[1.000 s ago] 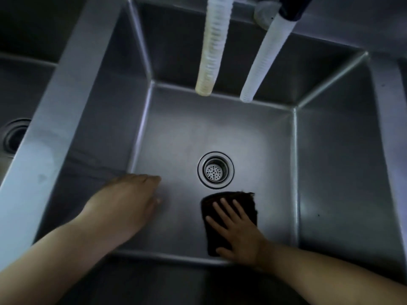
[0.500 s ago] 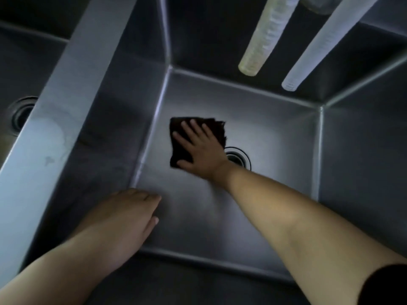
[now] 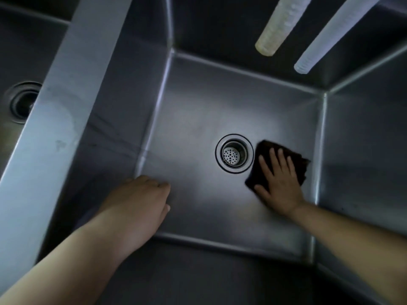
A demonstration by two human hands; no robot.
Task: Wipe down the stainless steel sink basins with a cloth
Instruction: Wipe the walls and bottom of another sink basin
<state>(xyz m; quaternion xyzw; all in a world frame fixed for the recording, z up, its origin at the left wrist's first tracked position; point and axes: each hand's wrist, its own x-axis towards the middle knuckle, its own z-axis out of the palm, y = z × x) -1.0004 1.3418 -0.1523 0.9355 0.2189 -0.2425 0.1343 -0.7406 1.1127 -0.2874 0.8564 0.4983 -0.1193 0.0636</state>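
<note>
I look down into a deep stainless steel sink basin. A dark cloth lies flat on the basin floor just right of the round drain strainer. My right hand presses on the cloth with fingers spread. My left hand rests palm down on the basin floor near the front left corner, holding nothing, fingers together and slightly curled.
A steel divider separates this basin from a second basin with its own drain at the left. Two ribbed hoses hang over the back wall, one yellowish, one white.
My right hand has swept the cloth from the back left of the basin floor, across to the right of the drain. The left hand stays in place.
</note>
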